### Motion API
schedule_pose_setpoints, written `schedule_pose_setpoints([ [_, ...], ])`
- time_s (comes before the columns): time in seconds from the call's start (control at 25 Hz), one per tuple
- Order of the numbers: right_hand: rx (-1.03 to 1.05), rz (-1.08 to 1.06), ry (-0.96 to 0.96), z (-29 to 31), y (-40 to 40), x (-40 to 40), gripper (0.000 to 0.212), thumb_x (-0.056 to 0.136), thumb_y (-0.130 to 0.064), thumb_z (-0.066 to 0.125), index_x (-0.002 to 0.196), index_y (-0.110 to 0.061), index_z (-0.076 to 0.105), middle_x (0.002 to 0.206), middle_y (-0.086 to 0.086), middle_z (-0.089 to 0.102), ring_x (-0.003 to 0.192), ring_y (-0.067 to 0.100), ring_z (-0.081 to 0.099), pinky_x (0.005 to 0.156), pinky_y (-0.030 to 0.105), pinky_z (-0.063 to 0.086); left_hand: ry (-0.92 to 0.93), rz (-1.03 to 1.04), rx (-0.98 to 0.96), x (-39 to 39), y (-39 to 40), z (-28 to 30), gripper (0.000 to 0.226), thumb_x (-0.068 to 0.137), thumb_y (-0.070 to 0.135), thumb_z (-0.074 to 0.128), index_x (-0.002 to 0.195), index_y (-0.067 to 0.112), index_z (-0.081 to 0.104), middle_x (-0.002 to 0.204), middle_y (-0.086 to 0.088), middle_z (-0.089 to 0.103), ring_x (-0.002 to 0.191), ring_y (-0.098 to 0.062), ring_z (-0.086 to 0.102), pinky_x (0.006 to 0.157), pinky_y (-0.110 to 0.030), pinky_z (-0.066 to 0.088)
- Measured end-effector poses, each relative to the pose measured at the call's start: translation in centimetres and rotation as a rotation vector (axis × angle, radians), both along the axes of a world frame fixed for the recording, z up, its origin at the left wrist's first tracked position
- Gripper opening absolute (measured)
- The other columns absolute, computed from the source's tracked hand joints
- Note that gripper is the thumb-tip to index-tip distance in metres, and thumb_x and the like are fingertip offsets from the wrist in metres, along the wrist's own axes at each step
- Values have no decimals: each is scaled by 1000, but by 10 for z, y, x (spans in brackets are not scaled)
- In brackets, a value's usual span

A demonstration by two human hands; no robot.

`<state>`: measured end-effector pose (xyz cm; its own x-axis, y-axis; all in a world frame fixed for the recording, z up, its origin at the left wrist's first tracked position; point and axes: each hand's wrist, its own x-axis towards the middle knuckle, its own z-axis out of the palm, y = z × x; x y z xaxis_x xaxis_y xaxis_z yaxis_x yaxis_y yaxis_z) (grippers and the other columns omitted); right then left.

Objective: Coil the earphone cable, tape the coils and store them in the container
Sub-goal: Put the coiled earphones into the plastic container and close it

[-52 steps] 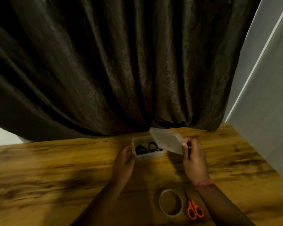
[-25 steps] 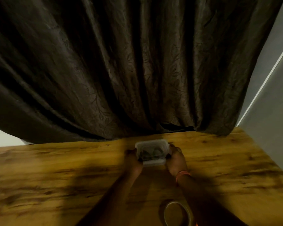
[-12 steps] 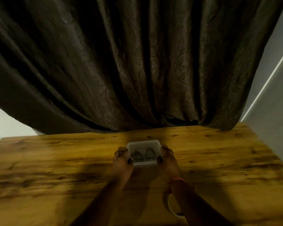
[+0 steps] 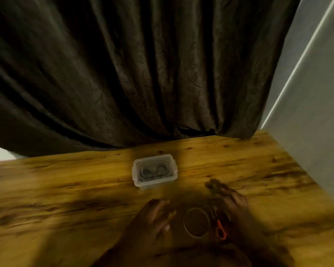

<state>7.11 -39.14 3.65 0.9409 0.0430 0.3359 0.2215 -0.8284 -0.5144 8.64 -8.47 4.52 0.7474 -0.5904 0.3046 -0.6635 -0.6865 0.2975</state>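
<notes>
A small clear plastic container point(image 4: 154, 171) stands on the wooden table point(image 4: 66, 189) with its lid on. Dark earphone coils point(image 4: 152, 170) show dimly through the lid. Both hands are off the box and nearer to me, blurred by motion. My left hand point(image 4: 154, 214) hovers with relaxed, spread fingers just left of the tape roll point(image 4: 196, 222). My right hand point(image 4: 229, 201) is above the orange-handled scissors point(image 4: 219, 227), fingers extended and holding nothing.
A dark pleated curtain point(image 4: 143, 74) hangs along the table's far edge. A grey wall point(image 4: 316, 112) borders the table on the right. The tape roll and scissors lie close together near the front edge.
The lid went onto the container and both hands pressed it shut. Now both hands have let go and pulled back toward me, leaving the box standing alone.
</notes>
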Motion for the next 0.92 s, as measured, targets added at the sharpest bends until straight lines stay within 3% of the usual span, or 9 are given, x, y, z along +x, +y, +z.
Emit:
schedule_pose_setpoints([
  [0.08, -180, -35, -3, -19, -15, -40, 40, 87, -41, 56, 121, -22, 67, 126, 8, 64, 109, 35, 63, 87, 40, 53, 10, -222, 240, -23, -19, -13, 54, 76, 53, 77, 127, 40, 63, 139, 5, 57, 124, -18, 59, 100, -42, 50],
  [0.2, -324, -46, -130, -42, -15, -71, 40, 92, -48, 48, 111, -21, 71, 105, 15, 72, 86, 38, 69, 67, 45, 60, 9, -302, 442, -33, -45, -17, 62, 72, 70, 68, 127, 42, 64, 140, 6, 59, 126, -18, 58, 98, -41, 47],
  [0.36, -317, -54, -99, -46, -2, -75, 39, 80, -35, 56, 106, -16, 78, 108, 11, 72, 97, 29, 58, 73, 41, 60, 89, -200, 537, -38, -63, -28, 75, 65, 75, 69, 128, 33, 66, 139, 5, 60, 126, -20, 58, 100, -38, 50],
  [0.52, -236, -34, -25, -40, 1, -67, 37, 74, -41, 65, 105, -23, 73, 109, 5, 69, 93, 30, 66, 70, 37, 59, 183, -91, 532, -36, -71, -30, 76, 72, 73, 61, 133, 27, 63, 141, 1, 58, 133, -24, 51, 94, -40, 54],
  [0.6, -182, -24, 38, -36, -2, -59, 47, 62, -41, 80, 105, -23, 73, 109, 5, 68, 94, 30, 66, 73, 35, 59, 206, -73, 536, -31, -77, -32, 77, 86, 69, 43, 150, 25, 41, 160, -3, 31, 148, -31, 21, 113, -46, 36],
  [0.68, -114, -24, 106, -36, -8, -44, 56, 56, -36, 90, 107, -18, 75, 116, 9, 67, 106, 30, 63, 83, 36, 58, 298, -66, 498, -20, -88, -37, 79, 95, 64, 32, 158, 25, 4, 166, 0, -11, 148, -27, -22, 122, -44, 2],
  [0.76, -76, -50, 155, -36, -16, -21, 53, 65, -25, 90, 114, -14, 73, 126, 12, 63, 115, 29, 59, 96, 34, 52, 346, -23, 464, -4, -102, -35, 79, 98, 61, 32, 158, 23, -2, 165, 1, -16, 148, -23, -27, 122, -41, -3],
  [0.92, -100, -141, 202, -34, -21, 38, 36, 90, -9, 62, 126, -9, 66, 138, 17, 55, 128, 32, 50, 111, 33, 37, 340, 62, 431, 32, -131, -24, 75, 100, 57, 33, 159, 19, 5, 167, -1, -7, 152, -25, -16, 122, -41, 7],
])
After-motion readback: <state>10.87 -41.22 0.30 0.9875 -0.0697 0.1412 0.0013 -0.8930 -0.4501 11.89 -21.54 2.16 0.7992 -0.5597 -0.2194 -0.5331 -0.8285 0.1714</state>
